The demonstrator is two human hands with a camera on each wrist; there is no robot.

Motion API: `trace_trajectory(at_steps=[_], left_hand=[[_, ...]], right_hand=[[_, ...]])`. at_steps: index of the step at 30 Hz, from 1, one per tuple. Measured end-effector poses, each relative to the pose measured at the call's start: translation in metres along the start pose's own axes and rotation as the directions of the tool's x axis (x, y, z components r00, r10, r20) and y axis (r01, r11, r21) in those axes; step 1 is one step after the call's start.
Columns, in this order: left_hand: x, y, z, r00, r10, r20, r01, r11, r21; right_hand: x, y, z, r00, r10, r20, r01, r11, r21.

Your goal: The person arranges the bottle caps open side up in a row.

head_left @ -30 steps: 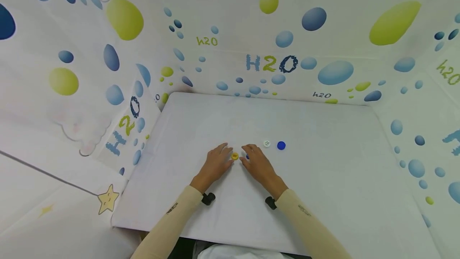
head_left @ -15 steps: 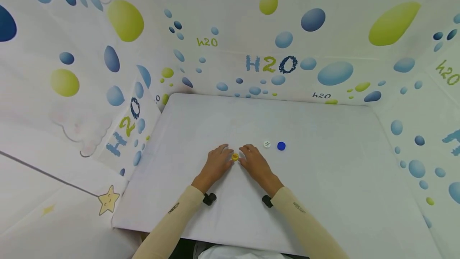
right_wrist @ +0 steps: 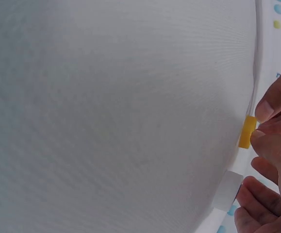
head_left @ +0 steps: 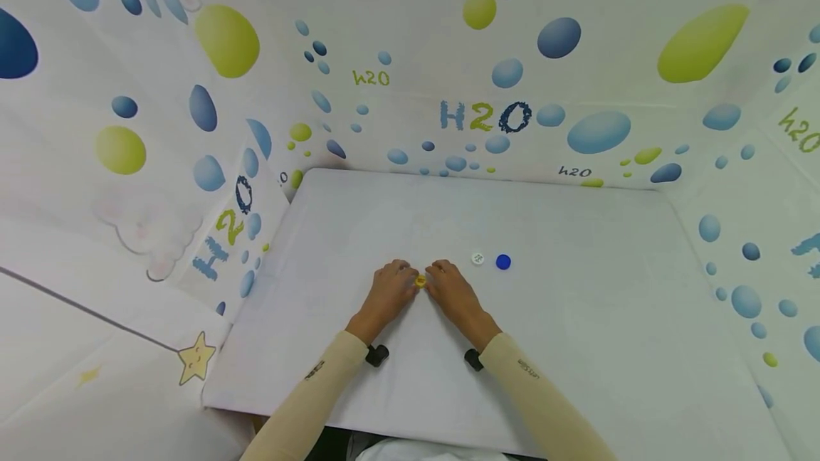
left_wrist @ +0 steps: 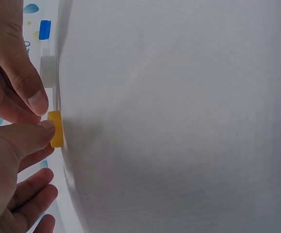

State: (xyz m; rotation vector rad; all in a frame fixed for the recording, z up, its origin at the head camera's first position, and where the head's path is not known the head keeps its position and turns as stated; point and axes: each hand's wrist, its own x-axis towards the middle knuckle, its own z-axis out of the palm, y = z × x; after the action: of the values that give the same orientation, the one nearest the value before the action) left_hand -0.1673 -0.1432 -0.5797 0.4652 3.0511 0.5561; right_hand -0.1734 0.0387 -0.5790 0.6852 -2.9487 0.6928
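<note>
A yellow bottle cap (head_left: 420, 281) sits between my two hands in the head view, its left and right edges partly covered by fingertips. My left hand (head_left: 391, 290) holds its left side with thumb and curled finger; my right hand (head_left: 453, 293) holds the opposite side. In the left wrist view the yellow bottle cap (left_wrist: 56, 129) stands side-on at the left thumb tip. The right wrist view shows the yellow bottle cap (right_wrist: 247, 132) at both thumbs, and a white cap (right_wrist: 227, 191) beside the right hand's other fingers.
Right of the hands, a white cap (head_left: 477, 259) with a mark on top and a blue cap (head_left: 503, 262) lie on the white-covered table (head_left: 589, 304). Patterned sheets (head_left: 410, 34) stand behind and on both sides of the table.
Both hands have closed in on the yellow bottle cap, the right hand moving left. The small dark blue spot beside the right fingers is now hidden. The white and blue caps stay put.
</note>
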Motion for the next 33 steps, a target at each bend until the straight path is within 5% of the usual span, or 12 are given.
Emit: trace_trajectory(at_steps=[10,33], left_hand=[[0.0008,-0.0013,0.0042,0.997,0.059,-0.053,-0.058,0.998,0.021],[0.0016,-0.0028,0.0033,0.997,0.064,-0.052,-0.062,0.997,0.035]], right_hand=[[0.0015,0.0013,0.0059,1.000,-0.010,-0.027,0.010,1.000,0.001],[0.0041,0.0023,0.0086,0.994,-0.103,-0.043,0.101,0.994,-0.036]])
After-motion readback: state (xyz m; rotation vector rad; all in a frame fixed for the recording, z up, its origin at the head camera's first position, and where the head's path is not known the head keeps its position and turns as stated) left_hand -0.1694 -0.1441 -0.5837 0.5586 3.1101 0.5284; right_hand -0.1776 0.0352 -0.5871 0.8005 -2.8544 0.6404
